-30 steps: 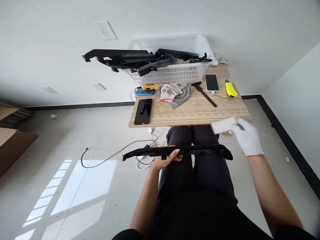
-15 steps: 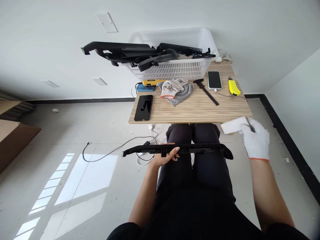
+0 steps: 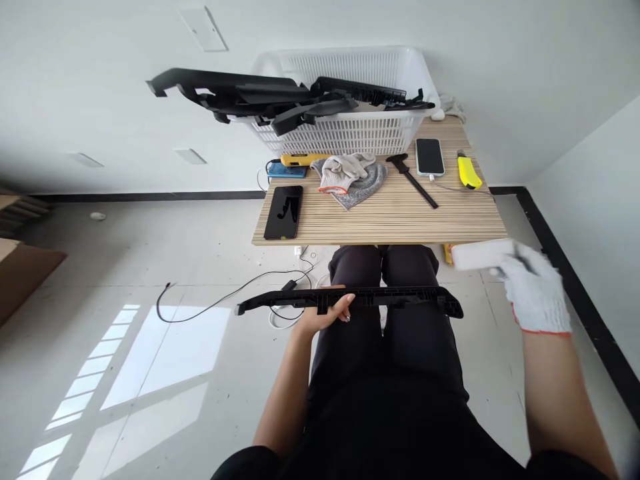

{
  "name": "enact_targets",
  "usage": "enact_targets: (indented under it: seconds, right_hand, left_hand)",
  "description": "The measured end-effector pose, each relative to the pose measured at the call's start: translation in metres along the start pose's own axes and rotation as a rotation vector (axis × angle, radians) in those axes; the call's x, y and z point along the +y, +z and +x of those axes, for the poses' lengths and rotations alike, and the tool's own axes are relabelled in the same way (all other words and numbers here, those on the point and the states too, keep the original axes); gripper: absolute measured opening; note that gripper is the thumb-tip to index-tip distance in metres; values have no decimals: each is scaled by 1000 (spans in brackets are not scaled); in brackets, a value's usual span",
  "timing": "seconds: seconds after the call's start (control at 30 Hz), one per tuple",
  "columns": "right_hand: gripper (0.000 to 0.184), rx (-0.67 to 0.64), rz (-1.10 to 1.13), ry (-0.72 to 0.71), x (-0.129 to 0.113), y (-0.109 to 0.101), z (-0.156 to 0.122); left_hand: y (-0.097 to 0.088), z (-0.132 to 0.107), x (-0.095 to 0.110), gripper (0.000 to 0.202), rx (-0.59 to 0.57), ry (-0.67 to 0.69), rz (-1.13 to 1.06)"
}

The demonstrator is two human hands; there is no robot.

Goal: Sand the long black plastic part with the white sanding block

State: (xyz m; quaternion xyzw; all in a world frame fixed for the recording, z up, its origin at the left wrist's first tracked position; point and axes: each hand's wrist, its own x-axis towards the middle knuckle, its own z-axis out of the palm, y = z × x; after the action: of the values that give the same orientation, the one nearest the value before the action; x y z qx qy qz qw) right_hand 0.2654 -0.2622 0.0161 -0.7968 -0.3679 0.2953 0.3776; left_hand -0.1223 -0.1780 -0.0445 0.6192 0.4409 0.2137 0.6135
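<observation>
My bare left hand (image 3: pixel 327 317) is closed around a long black plastic trim piece (image 3: pixel 390 297), which lies level above my thighs. Clips and ribs show along it, and its left end bends down. Off to the right, past the table's front corner, is my right hand (image 3: pixel 537 290) in a white knitted glove with an orange cuff. Its fingers are curled, blurred by motion, about a pale bar-shaped thing (image 3: pixel 480 255) that points left. A dark patch shows between the fingers; what it is cannot be made out.
On the wooden table (image 3: pixel 400 227) stands a white basket (image 3: pixel 350 133) with black plastic parts (image 3: pixel 235 93) jutting out left. Also there: gloves (image 3: pixel 345 173), a black phone (image 3: pixel 283 212), another phone (image 3: pixel 430 157), a black caliper-like tool (image 3: pixel 415 183), a yellow cutter (image 3: pixel 469 171). Cables (image 3: pixel 225 300) trail across the floor.
My gloved right hand has moved to the right and slightly down, with the pale bar-shaped thing. My left hand holds the trim piece almost unchanged. The view has shifted slightly.
</observation>
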Motion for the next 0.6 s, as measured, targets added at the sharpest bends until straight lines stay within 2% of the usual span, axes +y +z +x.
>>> enact_targets:
  seconds: [0.07, 0.13, 0.2, 0.3, 0.33, 0.4, 0.43, 0.47, 0.53, 0.57, 0.6]
  right_hand:
    - [49, -52, -19, 17, -3, -4, -1]
    - [54, 61, -16, -10, -7, -5, -3]
    - [55, 191, 9, 37, -10, -7, -5]
    - [55, 84, -40, 169, -12, -15, -9]
    - [53, 115, -68, 167, -12, -19, -10]
    - [48, 325, -36, 126, -14, -27, -12]
    - [47, 363, 15, 133, -15, -30, -13]
    - [48, 312, 62, 165, -15, -32, -15]
    - [50, 72, 103, 227, -13, -33, -16]
    - [50, 4, 117, 220, -11, -32, -15]
    - [48, 21, 140, 182, -7, -30, -14]
  left_hand:
    - [-1, 0, -1, 46, 4, 15, 8]
    - [-2, -1, -2, 47, 8, 29, 13]
    - [-3, -2, -5, 47, 15, 36, 25]
    - [-4, -5, -14, 49, 55, 24, 40]
    - [-5, -6, -17, 50, 71, 13, 40]
    - [-7, -8, -25, 51, 97, -6, 35]
    - [-7, -10, -29, 51, 105, -12, 33]
    - [-8, -11, -32, 51, 113, -16, 32]
    - [-8, -13, -38, 50, 131, -19, 30]
    - [-8, -14, -41, 49, 140, -20, 28]
    - [-8, -15, -42, 48, 147, -19, 27]
